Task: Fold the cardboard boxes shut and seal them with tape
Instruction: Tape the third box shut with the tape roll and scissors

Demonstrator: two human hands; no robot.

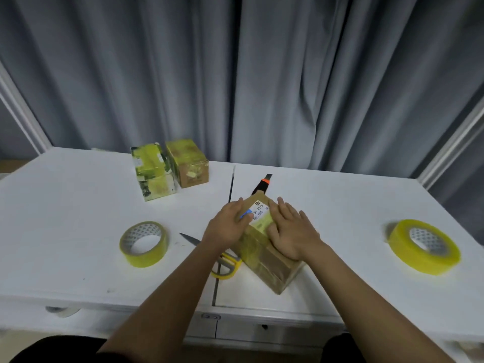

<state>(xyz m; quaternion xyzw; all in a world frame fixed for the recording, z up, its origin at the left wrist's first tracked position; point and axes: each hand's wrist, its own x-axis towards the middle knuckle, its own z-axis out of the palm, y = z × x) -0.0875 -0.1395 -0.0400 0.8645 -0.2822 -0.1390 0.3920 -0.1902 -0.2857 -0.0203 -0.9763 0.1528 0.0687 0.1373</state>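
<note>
A brown cardboard box (272,265) with a white shipping label lies at an angle on the white table (78,231), near its front edge. My left hand (227,226) presses flat on the box's left top side, fingers straight. My right hand (290,231) lies flat on the top right side, fingers spread. A roll of yellow tape (144,243) lies left of the box. A wider yellow tape roll (424,246) lies far right. Two boxes wrapped in yellow tape (153,174) (190,163) stand at the back left.
Yellow-handled scissors (222,260) lie under my left wrist, blade pointing left. A black and orange utility knife (262,186) sticks out behind the box. A thin dark seam (231,184) runs across the table. Grey curtains (235,74) hang behind.
</note>
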